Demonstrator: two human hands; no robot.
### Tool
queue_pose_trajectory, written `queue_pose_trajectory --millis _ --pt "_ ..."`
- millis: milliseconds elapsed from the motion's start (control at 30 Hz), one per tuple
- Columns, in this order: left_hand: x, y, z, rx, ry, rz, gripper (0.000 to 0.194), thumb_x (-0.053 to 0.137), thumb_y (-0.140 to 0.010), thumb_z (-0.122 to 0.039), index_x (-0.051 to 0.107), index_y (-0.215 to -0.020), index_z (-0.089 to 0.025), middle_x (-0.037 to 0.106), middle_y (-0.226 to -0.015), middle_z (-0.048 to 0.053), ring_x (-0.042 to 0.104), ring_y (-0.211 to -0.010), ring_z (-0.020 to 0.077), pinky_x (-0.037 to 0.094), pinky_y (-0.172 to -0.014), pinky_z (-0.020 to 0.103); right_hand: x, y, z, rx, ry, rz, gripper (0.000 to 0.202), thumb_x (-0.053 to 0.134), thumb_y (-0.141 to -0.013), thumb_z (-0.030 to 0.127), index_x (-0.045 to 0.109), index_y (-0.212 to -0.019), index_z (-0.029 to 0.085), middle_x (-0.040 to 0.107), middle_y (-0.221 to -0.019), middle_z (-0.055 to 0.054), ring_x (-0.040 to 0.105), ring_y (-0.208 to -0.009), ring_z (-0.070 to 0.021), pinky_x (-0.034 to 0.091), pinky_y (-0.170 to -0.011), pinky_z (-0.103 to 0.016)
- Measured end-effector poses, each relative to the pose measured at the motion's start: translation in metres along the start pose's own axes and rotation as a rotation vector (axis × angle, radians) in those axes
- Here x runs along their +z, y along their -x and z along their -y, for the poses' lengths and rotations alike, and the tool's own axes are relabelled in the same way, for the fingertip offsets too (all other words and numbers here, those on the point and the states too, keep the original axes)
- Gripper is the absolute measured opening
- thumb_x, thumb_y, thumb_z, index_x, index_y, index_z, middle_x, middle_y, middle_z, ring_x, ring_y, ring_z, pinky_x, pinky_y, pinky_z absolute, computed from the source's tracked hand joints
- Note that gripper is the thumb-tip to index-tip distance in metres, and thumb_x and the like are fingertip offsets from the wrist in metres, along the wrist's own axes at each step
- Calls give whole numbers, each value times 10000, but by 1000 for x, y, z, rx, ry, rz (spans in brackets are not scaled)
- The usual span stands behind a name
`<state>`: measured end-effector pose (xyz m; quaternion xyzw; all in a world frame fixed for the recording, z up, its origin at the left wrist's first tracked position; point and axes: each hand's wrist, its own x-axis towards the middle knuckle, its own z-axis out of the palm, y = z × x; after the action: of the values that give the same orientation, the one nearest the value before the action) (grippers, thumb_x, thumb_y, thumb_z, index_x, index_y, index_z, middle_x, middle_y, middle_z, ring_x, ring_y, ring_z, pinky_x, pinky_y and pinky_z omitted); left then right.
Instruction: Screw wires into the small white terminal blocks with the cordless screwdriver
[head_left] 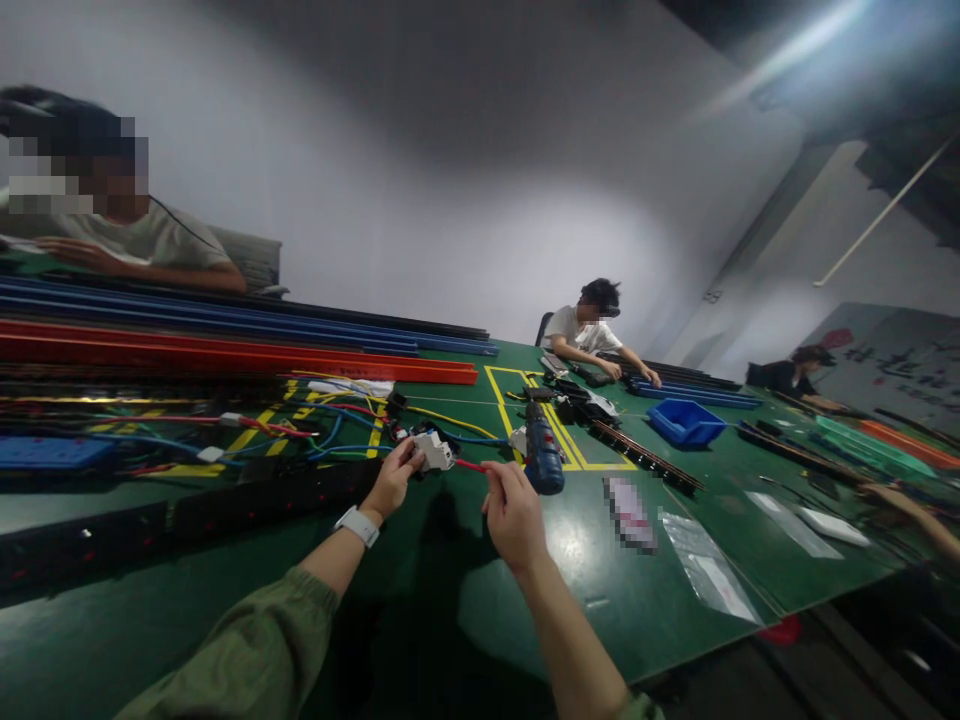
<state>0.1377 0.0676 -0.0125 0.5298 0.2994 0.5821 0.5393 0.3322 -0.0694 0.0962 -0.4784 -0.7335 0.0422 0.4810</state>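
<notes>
Near the middle of the green table, my left hand (391,482) is closed on a small white block-shaped part (435,452). The fingers of my right hand (514,510) are wrapped round one end of a thin red wire or rod (471,465). Its other end meets the right side of the white part; whether it goes inside is too small to tell. Just beyond my right hand lies a dark blue power tool (543,450). Yellow, blue and green wires (337,425) spread over the table to the left of the white part.
Long red (225,355) and blue rails (225,318) lie at the left, with a black strip (187,520) nearer. A blue bin (685,423), plastic bags (709,565) and copper-coloured strips (645,455) are at the right. Several people sit around the table.
</notes>
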Motion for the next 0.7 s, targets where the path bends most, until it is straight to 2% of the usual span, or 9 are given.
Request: queue_pose_trajectory --millis 167,300,433,533,700 --pt "1 1 -3 23 11 3 532 673 -757 -503 618 -1139 -138 675 -1089 110 605 -1072 271 465 -963 398 19 -10 -26 84 49 -10 284 393 -997 276 658 -1039 182 609 -872 -74 597 -688 -161 503 -639 -285" --pt "3 3 -8 22 -17 0 531 667 -751 -522 624 -1117 -139 680 -1094 116 606 -1068 278 471 -943 387 25 -13 -30 85 81 21 284 391 -995 284 661 -1032 201 613 -883 -74 602 -723 -173 498 -644 -286" --pt "4 4 -12 33 -95 51 523 628 -774 -545 610 -1116 -150 679 -1086 113 607 -1053 270 467 -928 381 27 -19 -33 86 123 89 281 385 -993 270 653 -1035 198 609 -912 -76 601 -749 -174 483 -658 -279" --pt "4 4 -12 79 -258 78 496 619 -784 -532 598 -1106 -154 675 -1054 108 611 -1003 250 461 -904 372 30 -23 -39 123 168 88 293 361 -990 247 650 -993 200 603 -918 -76 599 -762 -179 476 -666 -284" --pt "4 4 -7 140 -616 131 458 704 -710 -497 597 -1022 -178 667 -904 69 604 -861 228 451 -800 334 37 -16 -54 249 234 97 274 325 -986 231 597 -1011 201 597 -920 -75 604 -801 -197 475 -702 -308"
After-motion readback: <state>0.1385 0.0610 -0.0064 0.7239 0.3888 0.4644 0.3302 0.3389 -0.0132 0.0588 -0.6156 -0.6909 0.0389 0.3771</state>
